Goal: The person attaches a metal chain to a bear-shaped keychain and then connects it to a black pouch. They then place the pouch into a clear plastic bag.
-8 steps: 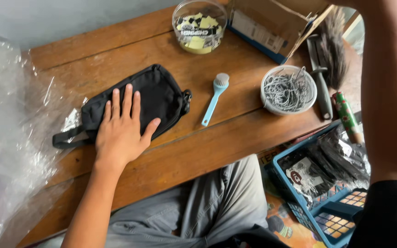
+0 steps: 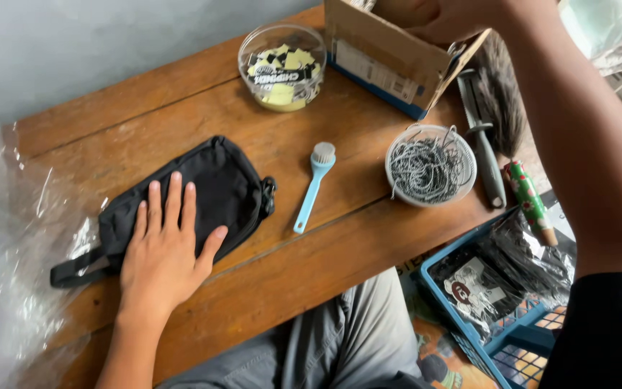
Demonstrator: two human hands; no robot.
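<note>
My left hand (image 2: 163,252) lies flat, fingers spread, on a black zip pouch (image 2: 214,180) on the wooden table (image 2: 311,266). My right hand (image 2: 444,18) reaches to the far right, into the open top of a cardboard box (image 2: 383,61). Its fingers are hidden by the box flap. A light blue brush (image 2: 314,184) lies just right of the pouch.
A clear tub of black and yellow clips (image 2: 282,68) stands at the back. A round tub of metal wire pieces (image 2: 430,169) sits right of the brush, beside a dark bristle brush (image 2: 494,122). A blue basket (image 2: 505,302) with packets is on the floor. Crumpled plastic wrap (image 2: 5,252) lies left.
The view has shifted a little. My left hand stays flat on the pouch. My right hand now shows at the box's open top.
</note>
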